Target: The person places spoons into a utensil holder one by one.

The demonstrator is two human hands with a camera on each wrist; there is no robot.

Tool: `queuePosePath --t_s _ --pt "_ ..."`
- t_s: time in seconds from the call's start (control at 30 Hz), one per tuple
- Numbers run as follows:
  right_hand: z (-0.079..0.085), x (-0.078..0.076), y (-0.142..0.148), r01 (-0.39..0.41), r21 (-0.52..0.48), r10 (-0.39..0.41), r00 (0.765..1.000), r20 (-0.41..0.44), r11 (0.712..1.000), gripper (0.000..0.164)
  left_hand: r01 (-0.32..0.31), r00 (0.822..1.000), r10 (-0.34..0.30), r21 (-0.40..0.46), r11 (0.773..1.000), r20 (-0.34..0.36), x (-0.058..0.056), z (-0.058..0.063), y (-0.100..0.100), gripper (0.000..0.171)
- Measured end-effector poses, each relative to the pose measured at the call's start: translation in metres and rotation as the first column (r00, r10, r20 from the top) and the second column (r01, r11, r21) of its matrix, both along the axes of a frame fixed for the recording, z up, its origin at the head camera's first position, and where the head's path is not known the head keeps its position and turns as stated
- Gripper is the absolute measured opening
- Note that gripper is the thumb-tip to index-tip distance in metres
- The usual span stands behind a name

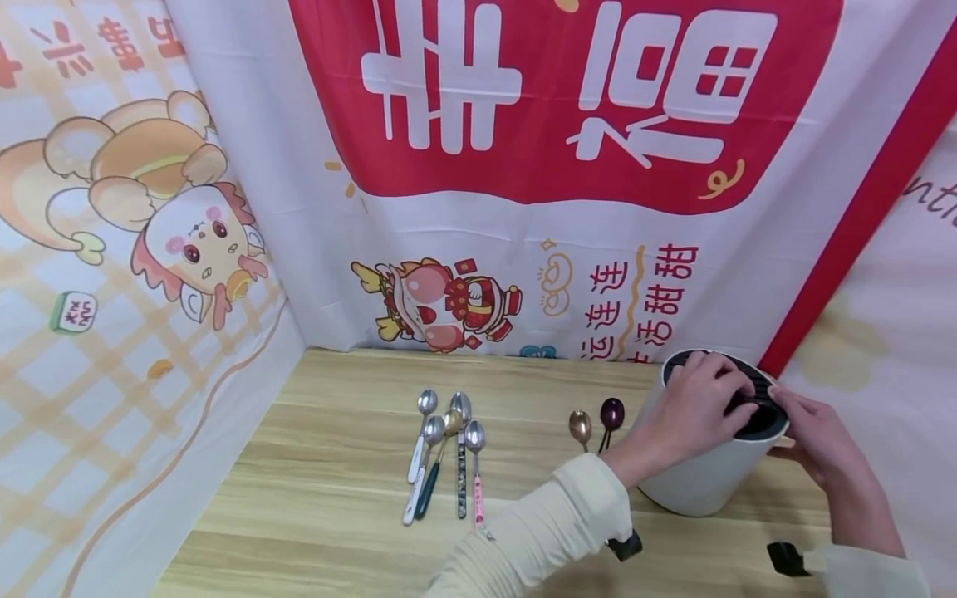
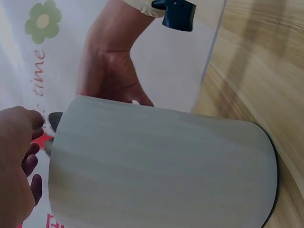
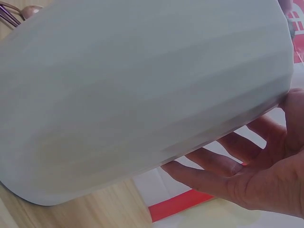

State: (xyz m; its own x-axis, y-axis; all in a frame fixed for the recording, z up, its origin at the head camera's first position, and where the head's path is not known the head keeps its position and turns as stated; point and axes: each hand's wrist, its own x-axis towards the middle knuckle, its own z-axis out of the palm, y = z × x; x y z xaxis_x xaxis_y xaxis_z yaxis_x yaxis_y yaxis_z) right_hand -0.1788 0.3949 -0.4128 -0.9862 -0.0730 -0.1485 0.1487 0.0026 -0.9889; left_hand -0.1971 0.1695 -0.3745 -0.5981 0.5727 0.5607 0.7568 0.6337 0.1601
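A light grey utensil holder with a black slotted top stands on the table at the right. My left hand is over its opening, fingers bent down toward the slots. Two dark rounded ends poke out of the top beside those fingertips in the left wrist view; I cannot tell whether the fingers pinch one. From the other side my right hand grips the holder, thumb at the rim and fingers along the wall. Left of the holder lie a copper-coloured spoon and a dark purple spoon, partly behind the left forearm.
Several spoons with patterned, white and dark handles lie grouped on the wooden table, left of centre. Printed cloths hang behind and at both sides, the back one near the holder. A dark device is worn on the right wrist.
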Motion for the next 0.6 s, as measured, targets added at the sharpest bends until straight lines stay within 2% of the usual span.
queuePosePath --t_s 0.1,0.23,0.5,0.6 --pt "0.0 0.002 0.0 0.011 -0.019 -0.011 1.0 -0.001 1.0 0.038 0.038 0.998 -0.044 0.111 0.993 0.051 -0.004 0.0 -0.01 0.017" --pt "-0.001 0.003 -0.001 0.026 -0.026 -0.026 1.0 0.001 0.999 0.038 0.044 0.99 -0.078 0.261 0.964 0.118 -0.014 -0.004 -0.03 0.013" --pt "-0.001 0.002 -0.001 0.036 0.012 -0.036 0.999 0.009 0.999 0.035 -0.027 0.968 -0.072 0.382 0.924 0.242 -0.033 -0.013 -0.068 0.013" --pt "-0.001 0.001 -0.001 0.036 0.028 -0.037 0.999 0.013 0.999 0.035 -0.061 0.953 -0.061 0.384 0.921 0.297 -0.039 -0.021 -0.079 0.016"
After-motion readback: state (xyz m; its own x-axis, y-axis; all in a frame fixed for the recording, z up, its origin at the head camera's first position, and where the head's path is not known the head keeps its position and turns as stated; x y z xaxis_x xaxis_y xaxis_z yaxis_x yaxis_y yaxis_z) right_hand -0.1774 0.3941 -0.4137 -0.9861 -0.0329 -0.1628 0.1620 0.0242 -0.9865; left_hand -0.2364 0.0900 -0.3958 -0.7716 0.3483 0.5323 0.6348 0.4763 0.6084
